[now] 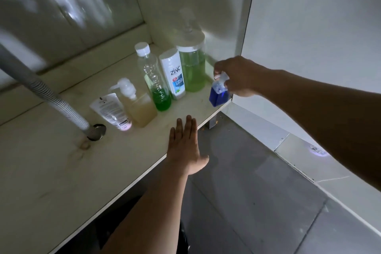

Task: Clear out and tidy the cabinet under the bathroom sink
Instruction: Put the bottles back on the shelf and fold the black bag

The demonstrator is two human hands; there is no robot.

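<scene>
Now blue bottle (219, 95) under right hand (237, 76)

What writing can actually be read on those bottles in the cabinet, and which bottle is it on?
"ZINC": on the white shampoo bottle, upper label.
"COOL": on the same bottle's blue panel; the line beneath it is too blurred to read.
White tube: small print and a barcode, too small to read.
Blue bottle held in the right hand, green bottle, both pump bottles: no readable text.
</scene>
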